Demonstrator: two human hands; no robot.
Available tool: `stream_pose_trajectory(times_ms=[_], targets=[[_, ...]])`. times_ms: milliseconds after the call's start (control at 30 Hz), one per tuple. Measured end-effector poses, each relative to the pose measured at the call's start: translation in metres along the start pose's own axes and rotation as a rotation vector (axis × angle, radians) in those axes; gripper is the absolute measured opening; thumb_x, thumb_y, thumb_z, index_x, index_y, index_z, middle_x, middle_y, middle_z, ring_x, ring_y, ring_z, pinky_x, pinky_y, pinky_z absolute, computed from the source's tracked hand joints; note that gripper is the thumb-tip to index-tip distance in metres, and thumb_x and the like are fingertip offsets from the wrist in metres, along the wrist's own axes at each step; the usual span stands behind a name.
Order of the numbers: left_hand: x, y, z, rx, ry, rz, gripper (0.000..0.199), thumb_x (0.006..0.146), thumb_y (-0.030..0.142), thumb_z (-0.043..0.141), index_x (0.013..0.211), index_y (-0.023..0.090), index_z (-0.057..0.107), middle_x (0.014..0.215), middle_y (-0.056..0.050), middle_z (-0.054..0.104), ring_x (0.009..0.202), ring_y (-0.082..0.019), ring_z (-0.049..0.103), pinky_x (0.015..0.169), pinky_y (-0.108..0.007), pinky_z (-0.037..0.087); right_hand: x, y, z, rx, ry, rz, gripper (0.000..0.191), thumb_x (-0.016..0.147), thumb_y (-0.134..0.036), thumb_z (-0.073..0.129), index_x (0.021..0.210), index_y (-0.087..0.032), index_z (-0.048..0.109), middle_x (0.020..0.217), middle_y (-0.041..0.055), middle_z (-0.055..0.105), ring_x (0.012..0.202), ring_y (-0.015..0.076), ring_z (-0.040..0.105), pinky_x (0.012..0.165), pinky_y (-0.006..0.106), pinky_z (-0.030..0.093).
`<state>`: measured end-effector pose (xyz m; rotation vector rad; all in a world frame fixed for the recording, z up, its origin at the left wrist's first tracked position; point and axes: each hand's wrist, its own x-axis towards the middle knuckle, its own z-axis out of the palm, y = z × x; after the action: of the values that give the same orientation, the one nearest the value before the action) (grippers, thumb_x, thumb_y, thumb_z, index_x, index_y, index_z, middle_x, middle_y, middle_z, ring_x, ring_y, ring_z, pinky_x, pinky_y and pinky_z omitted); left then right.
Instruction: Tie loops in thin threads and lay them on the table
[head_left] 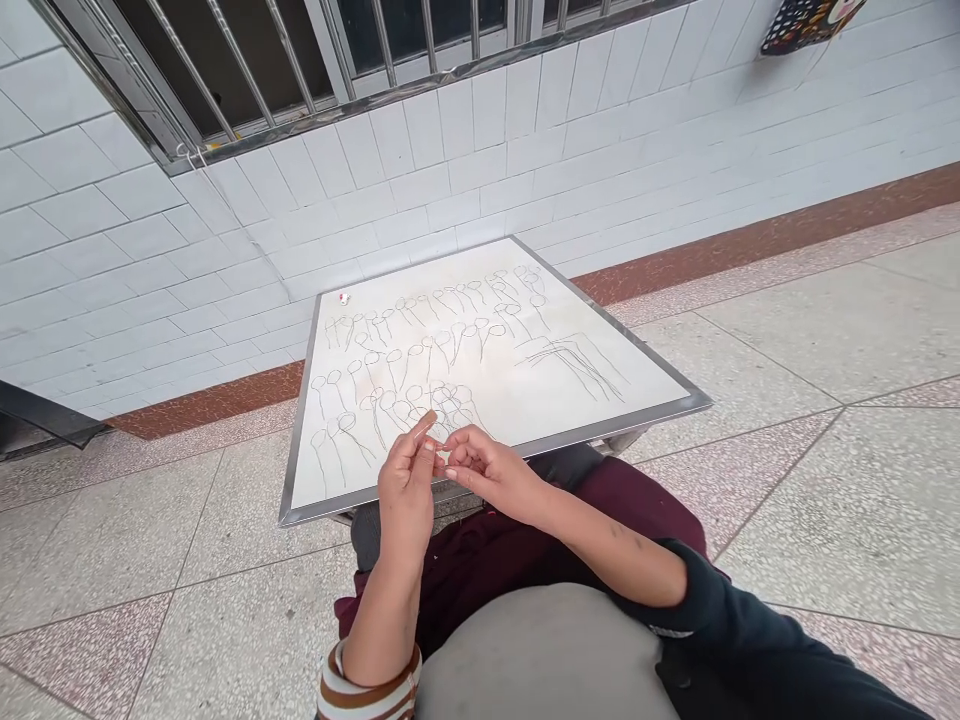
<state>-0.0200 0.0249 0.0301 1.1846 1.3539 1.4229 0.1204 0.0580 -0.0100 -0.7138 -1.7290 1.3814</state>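
My left hand is pinched closed above the near edge of the white table, with a tan covering on its raised fingertip. Facing it, my right hand has its fingers curled and pressed together. The fingertips of both hands nearly meet around something thin that is too small to make out. Beyond them, thin dark looped pieces with two long tails lie in rows across the table. A bundle of long, thin strands rests at the right side.
A small white and red item lies near the table's far left corner. The metal-edged table stands by a white tiled wall with a barred window. A dark patterned item hangs at the upper right. My lap is under the near edge.
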Motion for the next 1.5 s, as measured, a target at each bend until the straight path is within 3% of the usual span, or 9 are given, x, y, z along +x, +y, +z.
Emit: stream_pose_trajectory(times_ms=[233,433,567,700,933,1100,1267,1500], targets=[[-0.016,0.012,0.007,0.214,-0.017,0.048,0.041,0.090,0.038,0.053,0.128,0.027,0.060,0.089,-0.002,0.055,0.067,-0.013,0.051,0.066,-0.026,0.048,-0.004,-0.008,0.000,-0.164,0.145,-0.011,0.014,0.095,-0.037,0.045,0.090,-0.024,0.047,0.067,-0.0042,0.052,0.060,0.0121,0.048,0.060,0.026,0.040],[-0.021,0.006,0.010,0.224,-0.011,-0.003,0.043,0.090,0.042,0.051,0.132,0.030,0.056,0.092,-0.002,0.056,0.066,-0.013,0.051,0.067,-0.028,0.047,-0.006,-0.011,-0.001,-0.043,0.140,-0.054,0.016,0.093,-0.038,0.049,0.098,-0.024,0.050,0.085,-0.0004,0.057,0.073,0.0124,0.053,0.068,0.026,0.043],[-0.020,0.001,0.012,0.281,-0.043,0.042,0.044,0.091,0.042,0.050,0.133,0.029,0.055,0.094,-0.003,0.055,0.069,-0.014,0.053,0.068,-0.028,0.048,-0.008,-0.011,-0.001,0.086,0.113,-0.046,0.018,0.095,-0.040,0.044,0.097,-0.023,0.050,0.079,-0.0018,0.053,0.067,0.0113,0.050,0.066,0.025,0.044],[-0.020,-0.002,0.013,0.284,-0.065,0.050,0.044,0.091,0.042,0.049,0.132,0.028,0.056,0.098,-0.005,0.058,0.077,-0.017,0.057,0.076,-0.031,0.049,-0.010,-0.006,-0.002,-0.027,0.154,-0.075,0.015,0.096,-0.036,0.041,0.098,-0.023,0.049,0.077,-0.0019,0.053,0.069,0.0124,0.051,0.066,0.026,0.043],[-0.023,-0.006,0.013,0.198,-0.149,0.038,0.047,0.091,0.043,0.051,0.135,0.026,0.054,0.091,-0.004,0.060,0.082,-0.019,0.057,0.082,-0.033,0.048,-0.013,0.000,-0.005,-0.327,0.244,-0.133,0.020,0.098,-0.029,0.037,0.109,-0.024,0.052,0.085,0.0008,0.060,0.067,0.0128,0.053,0.065,0.026,0.041],[-0.031,0.005,0.015,-0.014,-0.246,-0.089,0.049,0.092,0.038,0.052,0.139,0.025,0.048,0.080,0.000,0.051,0.077,-0.015,0.051,0.084,-0.031,0.044,-0.017,0.002,-0.015,-0.371,0.286,-0.131,0.022,0.098,-0.031,0.037,0.108,-0.024,0.056,0.075,-0.0011,0.058,0.059,0.0116,0.052,0.060,0.024,0.041],[-0.035,0.014,0.011,-0.377,-0.288,-0.184,0.050,0.091,0.030,0.053,0.140,0.024,0.045,0.072,0.002,0.045,0.069,-0.013,0.045,0.070,-0.027,0.044,-0.020,0.002,-0.024,-0.381,0.306,-0.167,0.021,0.098,-0.028,0.040,0.106,-0.021,0.058,0.070,-0.0023,0.054,0.057,0.0105,0.050,0.059,0.023,0.041],[-0.037,0.015,0.011,-0.391,-0.344,-0.213,0.052,0.093,0.028,0.051,0.143,0.022,0.040,0.069,0.001,0.051,0.069,-0.014,0.049,0.072,-0.028,0.043,-0.020,-0.004,-0.020,-0.271,0.219,-0.210,0.023,0.099,-0.027,0.039,0.107,-0.021,0.059,0.069,-0.0026,0.055,0.058,0.0092,0.051,0.058,0.022,0.042]])
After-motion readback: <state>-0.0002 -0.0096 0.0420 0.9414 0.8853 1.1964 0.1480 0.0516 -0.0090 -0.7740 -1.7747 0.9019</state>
